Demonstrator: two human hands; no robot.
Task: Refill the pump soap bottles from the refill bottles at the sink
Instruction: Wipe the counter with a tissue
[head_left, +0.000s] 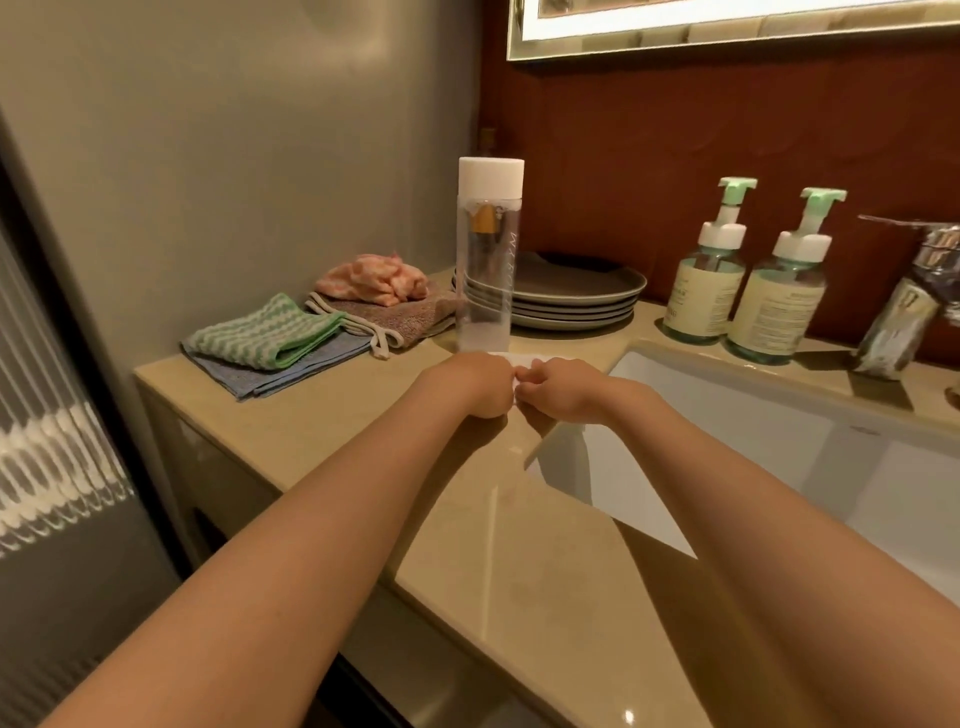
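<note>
Two pump soap bottles with green pump heads and cream labels stand at the back of the counter, one (709, 275) left of the other (782, 291). A tall clear bottle (488, 249) with a white cap stands upright in front of the plates. Just below it, my left hand (478, 387) and my right hand (553, 389) meet over the counter, both pinched on a small white object (519, 364) held between them. Most of that object is hidden by my fingers.
A white sink basin (779, 441) lies to the right, with a chrome tap (909, 301) behind it. A stack of grey plates (576, 296) sits at the back. Folded cloths (275, 343) and a pink cloth (374, 278) lie at the left. The counter edge (363, 545) runs beneath my forearms.
</note>
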